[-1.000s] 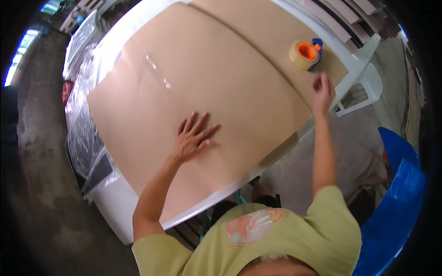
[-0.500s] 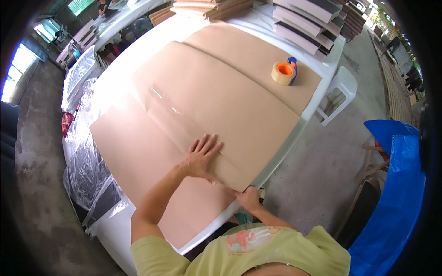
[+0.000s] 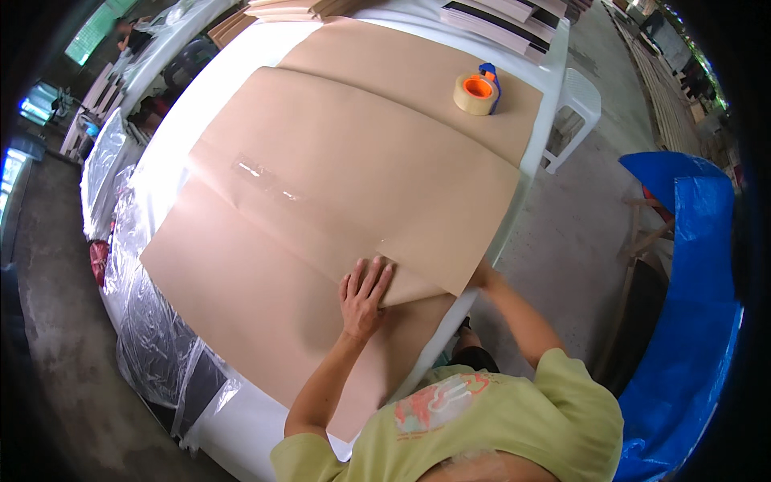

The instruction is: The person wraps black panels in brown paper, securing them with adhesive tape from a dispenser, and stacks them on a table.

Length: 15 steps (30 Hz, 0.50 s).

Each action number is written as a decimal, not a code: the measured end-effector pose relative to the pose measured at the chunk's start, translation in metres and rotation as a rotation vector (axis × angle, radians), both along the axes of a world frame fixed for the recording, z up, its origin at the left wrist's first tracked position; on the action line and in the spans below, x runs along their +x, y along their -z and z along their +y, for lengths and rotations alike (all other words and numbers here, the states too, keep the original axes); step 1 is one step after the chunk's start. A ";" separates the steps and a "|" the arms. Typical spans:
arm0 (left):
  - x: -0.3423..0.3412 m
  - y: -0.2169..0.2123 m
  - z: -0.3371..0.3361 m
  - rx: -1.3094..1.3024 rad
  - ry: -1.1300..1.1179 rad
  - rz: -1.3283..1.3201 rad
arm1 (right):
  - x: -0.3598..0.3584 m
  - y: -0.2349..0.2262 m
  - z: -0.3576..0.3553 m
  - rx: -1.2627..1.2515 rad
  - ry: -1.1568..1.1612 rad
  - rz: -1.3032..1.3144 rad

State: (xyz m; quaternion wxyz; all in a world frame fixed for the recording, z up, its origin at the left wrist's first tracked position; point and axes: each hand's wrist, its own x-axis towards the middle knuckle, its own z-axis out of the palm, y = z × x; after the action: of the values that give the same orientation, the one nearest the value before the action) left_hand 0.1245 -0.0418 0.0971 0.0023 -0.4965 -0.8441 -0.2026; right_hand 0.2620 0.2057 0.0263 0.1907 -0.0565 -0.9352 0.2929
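Note:
Brown kraft cardboard sheets [image 3: 377, 136] overlap across the white table, with a strip of clear tape [image 3: 265, 177] stuck over one seam. My left hand [image 3: 365, 299] lies flat with its fingers stretched out, pressing near a lifted flap at the sheet's near edge. Beside the right edge of the table, my right hand [image 3: 482, 275] reaches under the sheet's near right corner, which stands slightly raised. Its fingers are hidden by the cardboard. A roll of clear tape with an orange core and a blue dispenser [image 3: 476, 91] rests on the far right sheet.
Stacked brown cardboard [image 3: 297, 8] and layered dark and white boards [image 3: 506, 26] sit at the table's far end. A white plastic stool [image 3: 577, 104] stands to the right. Clear plastic wrap [image 3: 152, 321] hangs along the left. A blue tarp [image 3: 691, 321] covers something at right.
My right hand has moved right and forward, its fingers now under the corner. My left hand has shifted slightly nearer me on the sheet. The near edge now shows a raised flap.

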 end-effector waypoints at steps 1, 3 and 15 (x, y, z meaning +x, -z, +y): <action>0.001 0.003 0.000 0.010 -0.038 0.017 | 0.018 -0.016 0.020 -0.070 0.120 -0.110; 0.002 0.009 -0.002 0.039 -0.024 0.038 | 0.052 -0.052 0.068 -0.224 0.405 -0.274; 0.016 0.023 0.003 0.265 -0.473 -0.115 | -0.127 -0.073 0.302 0.022 -0.401 -0.325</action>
State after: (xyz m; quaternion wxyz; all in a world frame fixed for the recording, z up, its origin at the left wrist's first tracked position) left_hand 0.1402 -0.0391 0.0736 0.0665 -0.2689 -0.9013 -0.3331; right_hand 0.1354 0.5077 0.0993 -0.0232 0.0859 -0.9492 0.3018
